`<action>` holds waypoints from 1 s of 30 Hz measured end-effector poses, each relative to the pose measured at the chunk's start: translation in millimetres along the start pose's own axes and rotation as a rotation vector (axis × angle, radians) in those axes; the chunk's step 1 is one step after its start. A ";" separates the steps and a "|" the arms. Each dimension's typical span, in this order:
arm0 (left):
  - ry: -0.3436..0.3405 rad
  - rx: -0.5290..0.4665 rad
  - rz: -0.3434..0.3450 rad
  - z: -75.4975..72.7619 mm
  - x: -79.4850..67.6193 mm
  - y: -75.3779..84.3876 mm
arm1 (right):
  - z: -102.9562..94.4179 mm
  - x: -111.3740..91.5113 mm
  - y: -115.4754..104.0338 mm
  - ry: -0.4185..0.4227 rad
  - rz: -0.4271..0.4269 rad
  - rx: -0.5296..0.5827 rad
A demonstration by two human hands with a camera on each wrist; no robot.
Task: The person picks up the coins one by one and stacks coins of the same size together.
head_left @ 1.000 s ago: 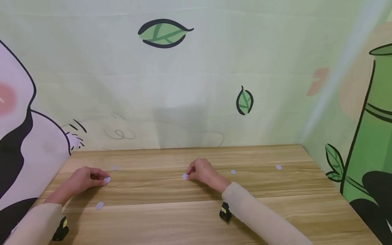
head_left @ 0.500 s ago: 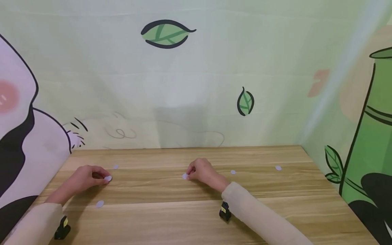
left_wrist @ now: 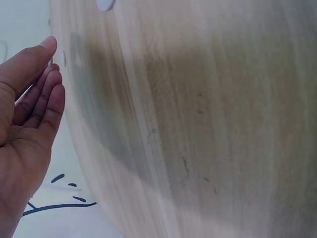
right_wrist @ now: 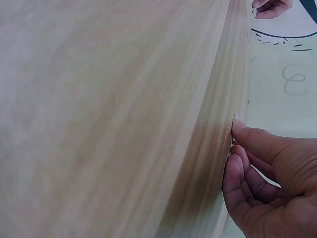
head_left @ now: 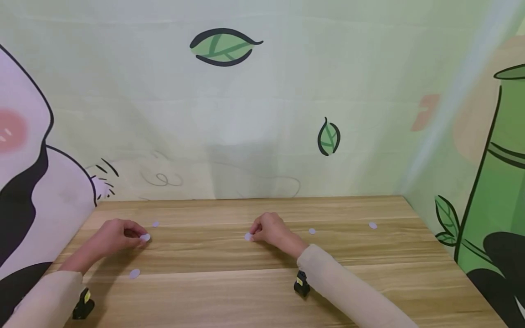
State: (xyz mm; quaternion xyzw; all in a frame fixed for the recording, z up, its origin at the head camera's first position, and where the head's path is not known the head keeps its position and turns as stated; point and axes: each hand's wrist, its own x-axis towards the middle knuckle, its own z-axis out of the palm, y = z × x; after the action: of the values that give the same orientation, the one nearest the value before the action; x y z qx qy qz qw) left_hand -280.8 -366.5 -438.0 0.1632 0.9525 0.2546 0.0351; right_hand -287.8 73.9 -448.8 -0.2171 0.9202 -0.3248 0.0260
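Note:
In the head view my left hand (head_left: 116,238) pinches a small round white disc (head_left: 145,237) by its edge, over the left part of the wooden table (head_left: 213,291). The left wrist view shows that disc only as a thin edge (left_wrist: 50,62) between thumb and fingertips. My right hand (head_left: 272,231), fingers curled, holds the near edge of another white disc (head_left: 248,237) at the table's middle. In the right wrist view a sliver of this disc (right_wrist: 236,116) sticks out past the thumb, and the fingertips are down at the tabletop.
Several more white discs lie flat: one behind the left hand (head_left: 155,224), one in front of it (head_left: 134,274), one right of the right hand (head_left: 312,231), one farther right (head_left: 373,225). A printed cloth backdrop (head_left: 262,114) stands along the table's back edge.
My left hand has risen very slightly with its disc and shifted a little to the right. The right hand and the discs on the table stay in place; the head view has shifted slightly.

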 end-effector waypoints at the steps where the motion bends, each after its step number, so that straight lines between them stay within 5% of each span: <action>1: 0.000 -0.001 0.000 0.3 0.3 0.8 | 0.1 0.2 0.5 0.000 0.001 0.002; 30: -0.018 -0.025 0.062 7.9 7.8 20.8 | 0.8 1.2 1.1 -0.007 0.022 0.008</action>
State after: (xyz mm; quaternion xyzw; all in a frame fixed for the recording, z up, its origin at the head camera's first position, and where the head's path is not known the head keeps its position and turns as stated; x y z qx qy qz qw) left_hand -280.9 -343.2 -434.4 0.1946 0.9435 0.2657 0.0376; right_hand -289.1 73.7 -450.0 -0.2082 0.9210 -0.3275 0.0336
